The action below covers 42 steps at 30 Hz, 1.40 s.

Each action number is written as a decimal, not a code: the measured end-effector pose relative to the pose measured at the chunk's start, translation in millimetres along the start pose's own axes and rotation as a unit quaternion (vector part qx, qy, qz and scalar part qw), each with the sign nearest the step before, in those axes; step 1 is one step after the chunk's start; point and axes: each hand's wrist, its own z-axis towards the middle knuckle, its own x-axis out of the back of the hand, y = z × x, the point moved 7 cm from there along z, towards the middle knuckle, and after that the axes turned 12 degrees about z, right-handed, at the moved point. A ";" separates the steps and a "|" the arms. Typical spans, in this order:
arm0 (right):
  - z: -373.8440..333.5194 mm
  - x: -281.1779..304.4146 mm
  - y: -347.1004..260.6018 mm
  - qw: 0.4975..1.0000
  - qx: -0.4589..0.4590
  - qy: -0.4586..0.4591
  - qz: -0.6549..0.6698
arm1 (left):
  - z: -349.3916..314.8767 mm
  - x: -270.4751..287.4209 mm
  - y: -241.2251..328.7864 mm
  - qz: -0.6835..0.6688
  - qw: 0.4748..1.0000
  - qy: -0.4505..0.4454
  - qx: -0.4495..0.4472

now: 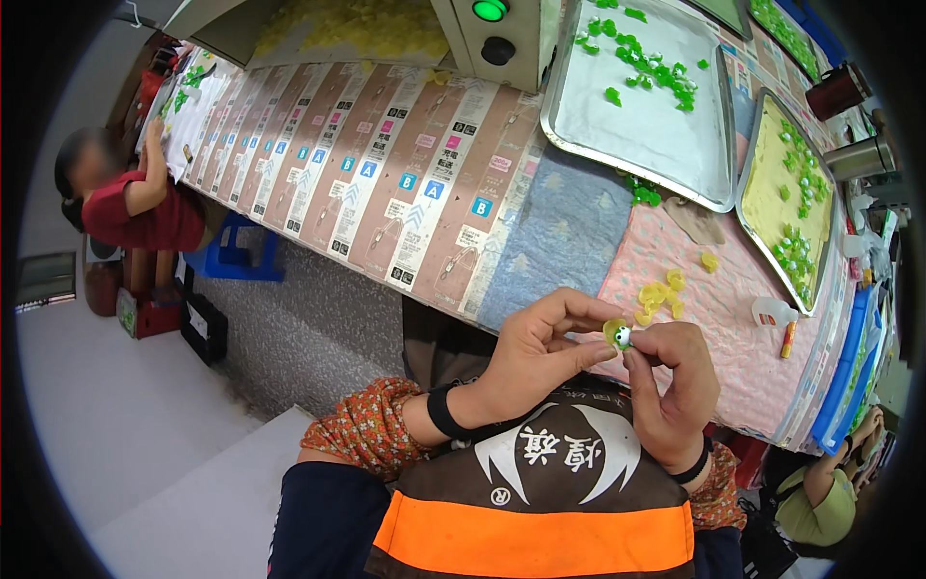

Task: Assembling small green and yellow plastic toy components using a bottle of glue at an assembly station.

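Over my lap, close to the table's front edge, my two hands meet. My left hand (pixel 531 357) pinches a small yellow plastic shell (pixel 611 328) between thumb and fingertips. Against that shell, my right hand (pixel 678 381) grips a tiny white-and-green toy figure (pixel 622 338) with dark eye spots, thumb and forefinger closed on it. The shell and the figure touch; whether they are joined I cannot tell. Just beyond my fingertips, several loose yellow shells (pixel 661 292) lie on a pink patterned cloth (pixel 738 376).
A metal tray (pixel 641 145) with green pieces stands beyond the cloth; a yellow-lined tray (pixel 757 207) is right of it. A small white bottle (pixel 772 312) sits at right. A machine (pixel 497 48) with a green light stands behind. Co-workers sit at far left and lower right.
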 end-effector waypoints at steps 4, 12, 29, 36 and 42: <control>-2.9 -1.0 -3.1 0.999 0.041 0.006 -0.033 | 0.0 -0.9 -1.5 0.001 1.000 -0.001 0.001; -2.7 -2.7 -2.2 0.999 0.041 0.002 -0.032 | -1.5 -3.0 -2.1 0.025 1.000 -0.010 0.008; -4.4 0.6 -4.2 0.997 0.061 0.019 -0.035 | -2.9 -5.7 -4.5 -0.052 0.998 -0.033 0.021; -3.0 2.3 -4.5 0.999 0.044 0.023 -0.012 | -2.4 -6.5 -3.1 -0.038 0.998 -0.035 0.022; -4.5 3.1 -1.9 0.999 0.027 0.030 0.007 | -3.0 -7.6 -4.6 -0.048 0.998 -0.032 0.005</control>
